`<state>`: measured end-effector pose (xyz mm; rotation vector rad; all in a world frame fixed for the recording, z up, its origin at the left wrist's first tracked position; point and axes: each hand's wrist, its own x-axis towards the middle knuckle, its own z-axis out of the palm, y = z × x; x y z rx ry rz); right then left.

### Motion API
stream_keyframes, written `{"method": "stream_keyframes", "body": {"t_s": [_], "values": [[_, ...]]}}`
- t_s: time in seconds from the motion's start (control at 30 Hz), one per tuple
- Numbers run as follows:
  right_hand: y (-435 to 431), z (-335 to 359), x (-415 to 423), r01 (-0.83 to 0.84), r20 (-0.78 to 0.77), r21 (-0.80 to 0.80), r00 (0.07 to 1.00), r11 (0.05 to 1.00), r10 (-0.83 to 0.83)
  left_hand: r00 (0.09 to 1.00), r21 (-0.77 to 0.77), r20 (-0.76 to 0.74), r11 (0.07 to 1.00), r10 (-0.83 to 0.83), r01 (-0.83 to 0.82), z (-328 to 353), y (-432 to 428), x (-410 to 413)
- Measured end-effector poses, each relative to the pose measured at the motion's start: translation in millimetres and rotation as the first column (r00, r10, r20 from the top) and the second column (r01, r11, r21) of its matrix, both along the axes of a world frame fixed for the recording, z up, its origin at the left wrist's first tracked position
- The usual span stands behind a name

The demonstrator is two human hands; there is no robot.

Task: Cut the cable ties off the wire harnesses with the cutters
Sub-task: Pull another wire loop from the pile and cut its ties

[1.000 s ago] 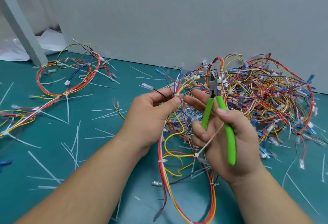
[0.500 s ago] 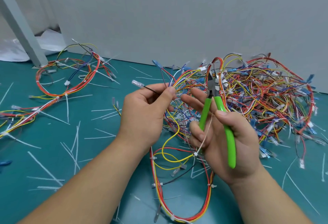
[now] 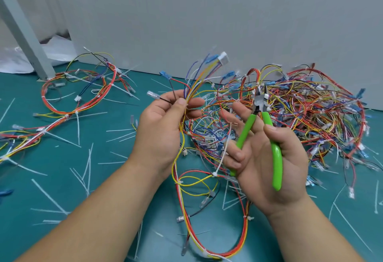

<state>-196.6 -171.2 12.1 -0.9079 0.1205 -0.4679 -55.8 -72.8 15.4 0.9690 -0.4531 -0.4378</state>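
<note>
My left hand [image 3: 159, 129] pinches a wire harness [image 3: 187, 159] between thumb and fingers, just below the point where its wires fan out toward blue terminals and a white connector [image 3: 223, 58]. The harness hangs from that grip in a long loop of red, yellow and white wires, reaching the bench [image 3: 51, 178] in front of my wrists.

My right hand [image 3: 267, 162] lies palm up and grips the cutters [image 3: 264, 135] by their green handles: thumb on the right handle, lower fingers curled round the left one, index and middle fingers extended. The metal nose points up and away from me; jaws slightly parted, nothing between them. The cutters are right of the held harness, apart from it.

A white cable tie [image 3: 222, 153] is still fastened on the harness, its head below the cutters' left handle, its tail running up behind my curled fingers.

Behind the cutters and to their right: a large tangled pile of harnesses [image 3: 310, 116]. Well left of the cutters: a coiled harness [image 3: 76, 93] flat on the green bench. Cut tie tails [image 3: 87, 164] lie scattered across the bench left of the held harness. A grey wall panel [image 3: 207, 23] stands behind the pile.
</note>
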Motion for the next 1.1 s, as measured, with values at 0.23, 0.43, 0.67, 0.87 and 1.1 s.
{"method": "stream_keyframes", "body": {"t_s": [0.23, 0.43, 0.67, 0.87, 1.1], "values": [[2.9, -2.6, -2.4, -0.163, 0.017, -0.095, 0.986, 0.982, 0.166, 0.985, -0.077, -0.119, 0.99, -0.126, 0.117, 0.1, -0.4, 3.1], [8.6, -3.8, -3.5, -0.268, -0.043, -0.233, 0.963, 0.935, 0.265, 0.992, -0.013, -0.009, 0.992, -0.127, 0.127, -5.8, -0.9, 3.6], [11.7, -6.5, -2.8, -0.205, -0.035, -0.278, 0.979, 0.939, 0.203, 0.963, 0.059, 0.223, 0.988, -0.15, 0.141, -6.8, -0.9, -6.6], [9.5, -11.9, 0.5, -0.188, -0.109, -0.356, 0.981, 0.915, 0.159, 0.963, -0.014, 0.097, 0.967, -0.252, 0.255, -7.3, -0.7, -6.9], [10.6, -14.9, 2.0, -0.193, -0.117, -0.399, 0.98, 0.896, 0.159, 0.942, 0.104, 0.229, 0.969, -0.243, 0.225, -9.7, 2.2, -11.4]]}}
